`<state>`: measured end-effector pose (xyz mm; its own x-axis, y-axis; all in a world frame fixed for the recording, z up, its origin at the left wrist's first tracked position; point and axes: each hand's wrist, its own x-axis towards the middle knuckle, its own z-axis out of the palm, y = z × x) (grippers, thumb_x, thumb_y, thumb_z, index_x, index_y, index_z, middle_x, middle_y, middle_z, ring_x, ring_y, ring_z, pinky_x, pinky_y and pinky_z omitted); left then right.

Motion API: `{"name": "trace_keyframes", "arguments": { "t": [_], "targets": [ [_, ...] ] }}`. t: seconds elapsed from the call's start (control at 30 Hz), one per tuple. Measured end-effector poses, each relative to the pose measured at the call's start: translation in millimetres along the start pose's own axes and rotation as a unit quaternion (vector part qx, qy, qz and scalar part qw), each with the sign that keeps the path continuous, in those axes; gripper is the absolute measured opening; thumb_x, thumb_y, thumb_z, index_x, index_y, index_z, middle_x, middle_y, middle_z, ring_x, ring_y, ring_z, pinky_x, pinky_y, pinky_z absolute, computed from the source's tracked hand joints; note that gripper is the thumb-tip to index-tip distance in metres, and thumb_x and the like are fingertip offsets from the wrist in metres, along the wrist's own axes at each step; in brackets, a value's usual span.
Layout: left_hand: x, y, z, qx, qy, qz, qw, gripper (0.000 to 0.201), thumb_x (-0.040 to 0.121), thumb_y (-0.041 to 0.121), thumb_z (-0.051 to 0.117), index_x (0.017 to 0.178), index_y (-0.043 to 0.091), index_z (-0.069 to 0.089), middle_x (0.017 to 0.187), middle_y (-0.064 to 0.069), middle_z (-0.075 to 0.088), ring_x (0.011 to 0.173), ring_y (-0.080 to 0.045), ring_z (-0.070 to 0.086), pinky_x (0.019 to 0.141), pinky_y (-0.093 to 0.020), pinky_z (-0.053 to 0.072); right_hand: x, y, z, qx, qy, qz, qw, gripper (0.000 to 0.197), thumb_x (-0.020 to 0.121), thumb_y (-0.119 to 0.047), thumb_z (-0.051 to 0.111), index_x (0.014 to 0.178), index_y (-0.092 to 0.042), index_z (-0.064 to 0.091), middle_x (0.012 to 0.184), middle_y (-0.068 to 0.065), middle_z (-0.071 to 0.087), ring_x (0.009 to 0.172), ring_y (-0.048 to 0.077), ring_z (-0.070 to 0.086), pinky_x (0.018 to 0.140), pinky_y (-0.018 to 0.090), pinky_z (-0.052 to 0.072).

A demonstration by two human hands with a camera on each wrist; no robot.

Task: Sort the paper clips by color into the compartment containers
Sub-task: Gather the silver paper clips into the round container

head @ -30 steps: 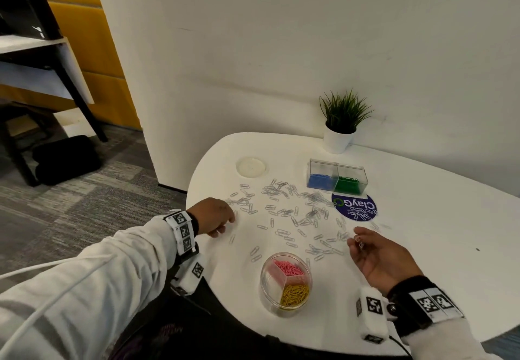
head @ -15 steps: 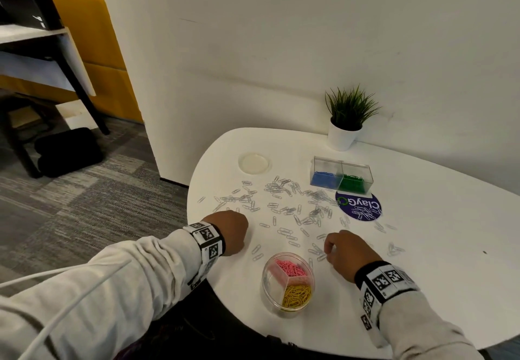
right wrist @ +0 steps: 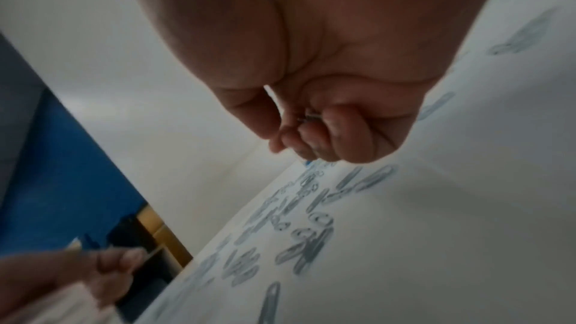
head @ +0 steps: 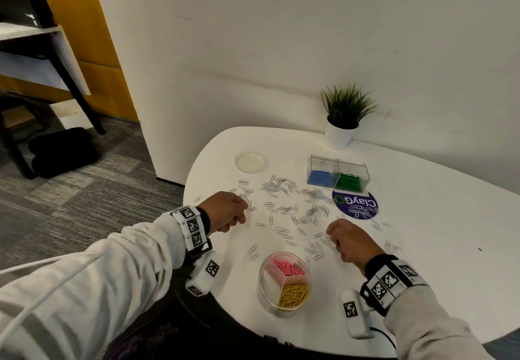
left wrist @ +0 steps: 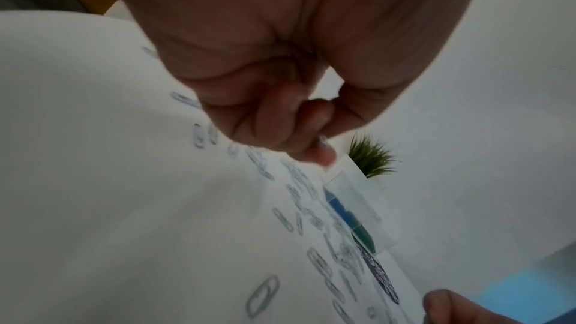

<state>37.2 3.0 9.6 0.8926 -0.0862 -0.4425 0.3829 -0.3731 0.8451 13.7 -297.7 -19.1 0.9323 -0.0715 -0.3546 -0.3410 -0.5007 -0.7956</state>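
1. White rounded table (head: 422, 218) set against a plain white wall (head: 281, 49).
2. Potted green plant (head: 344, 117) at the table's far edge.
3. Grey patterned carpet (head: 70, 190); yellow panelling (head: 92, 49) at left.
4. Black-legged shelf unit (head: 42, 49), dark bag (head: 62, 151) beneath.

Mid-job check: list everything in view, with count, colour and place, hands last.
Loose clips: many, silver, scattered mid-table.
Round tub: one, clear, near edge; pink clips and yellow clips in separate sections.
Box: one, clear, far side; blue clips left, green clips right.
Lid: one, clear, far left.
Sticker: one, dark blue, by box.
Plant: one, green, white pot, at wall.
Table: one, white.
Left hand: fingers curled; contents unclear.
Right hand: grips silver clips.
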Motion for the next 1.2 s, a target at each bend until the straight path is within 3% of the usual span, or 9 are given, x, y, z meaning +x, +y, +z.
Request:
{"name": "trace_keyframes", "arguments": {
  "t": [0.07,0.13,0.23,0.3,0.47,0.6,0.77,1.03,1.2],
  "targets": [
    [1,2,4,0.193,-0.030,0.037,0.980,0.024,0.094,0.003,0.044,0.096,0.008,0.068,0.088,-0.009,0.061,0.068,-0.021,0.052,0.058,-0.025,0.034,3,1,1,-0.171,-0.019,-0.052,0.984,0.004,0.092,-0.021,0.058,0.092,-0.018,0.059,0.088,-0.005,0.060,0.081,0.015,0.056,0.068,0.028,0.043],
    [-2,-2,12,0.413,-0.049,0.097,0.904,0.025,0.097,0.027,0.052,0.105,0.011,0.070,0.111,-0.005,0.064,0.101,-0.023,0.059,0.080,-0.024,0.041,2,6,5,-0.351,-0.034,-0.081,0.932,0.019,0.087,-0.037,0.067,0.099,-0.026,0.057,0.101,-0.010,0.058,0.097,0.014,0.057,0.082,0.028,0.045],
    [-8,-12,29,0.570,-0.050,0.133,0.809,0.049,0.087,0.058,0.060,0.116,0.020,0.062,0.120,0.000,0.059,0.112,-0.022,0.056,0.096,-0.035,0.047,0,11,11,-0.429,-0.037,-0.117,0.895,0.030,0.088,-0.043,0.067,0.111,-0.029,0.057,0.116,-0.006,0.054,0.107,0.016,0.056,0.092,0.029,0.045],
    [-7,-18,38,0.625,-0.049,0.167,0.761,0.046,0.089,0.052,0.060,0.120,0.018,0.061,0.122,-0.002,0.059,0.114,-0.025,0.057,0.096,-0.039,0.049,-3,12,13,-0.432,-0.034,-0.144,0.890,0.026,0.092,-0.041,0.062,0.113,-0.027,0.058,0.116,-0.005,0.053,0.108,0.017,0.056,0.091,0.028,0.044],
    [-2,-32,50,0.679,-0.050,0.202,0.704,0.020,0.094,0.024,0.053,0.105,0.011,0.064,0.107,-0.008,0.064,0.096,-0.031,0.064,0.076,-0.036,0.053,-9,17,19,-0.492,-0.014,-0.208,0.845,0.017,0.100,-0.027,0.046,0.110,-0.022,0.059,0.114,0.001,0.056,0.102,0.020,0.058,0.084,0.030,0.045],
    [0,-35,48,0.677,-0.035,0.190,0.711,0.019,0.095,0.024,0.051,0.105,0.012,0.062,0.104,-0.006,0.065,0.094,-0.029,0.065,0.075,-0.035,0.053,-14,10,17,-0.488,-0.026,-0.175,0.855,0.012,0.095,-0.028,0.048,0.101,-0.020,0.055,0.109,0.002,0.059,0.098,0.021,0.059,0.082,0.031,0.046],
    [1,-36,38,0.628,-0.028,0.161,0.761,0.030,0.095,0.033,0.046,0.112,0.011,0.054,0.111,-0.008,0.063,0.101,-0.032,0.063,0.080,-0.036,0.050,-37,-30,13,-0.377,-0.026,-0.184,0.907,0.004,0.087,-0.025,0.058,0.087,-0.023,0.055,0.095,-0.006,0.059,0.088,0.014,0.057,0.079,0.029,0.048],
    [3,-32,27,0.570,-0.062,0.131,0.809,0.032,0.090,0.031,0.049,0.095,0.005,0.066,0.093,-0.009,0.070,0.085,-0.028,0.065,0.075,-0.031,0.054,-83,-70,72,-0.461,-0.148,-0.281,0.829,0.016,0.092,-0.021,0.051,0.106,-0.019,0.060,0.109,0.004,0.058,0.097,0.023,0.056,0.077,0.030,0.044],
    [3,-32,20,0.559,-0.069,0.127,0.816,0.033,0.091,0.033,0.051,0.085,0.004,0.065,0.089,-0.012,0.070,0.072,-0.024,0.056,0.069,-0.029,0.048,-85,-69,75,-0.450,-0.168,-0.240,0.844,0.032,0.092,-0.015,0.049,0.119,-0.026,0.062,0.122,-0.002,0.059,0.108,0.019,0.057,0.088,0.028,0.046]
  ]
}}
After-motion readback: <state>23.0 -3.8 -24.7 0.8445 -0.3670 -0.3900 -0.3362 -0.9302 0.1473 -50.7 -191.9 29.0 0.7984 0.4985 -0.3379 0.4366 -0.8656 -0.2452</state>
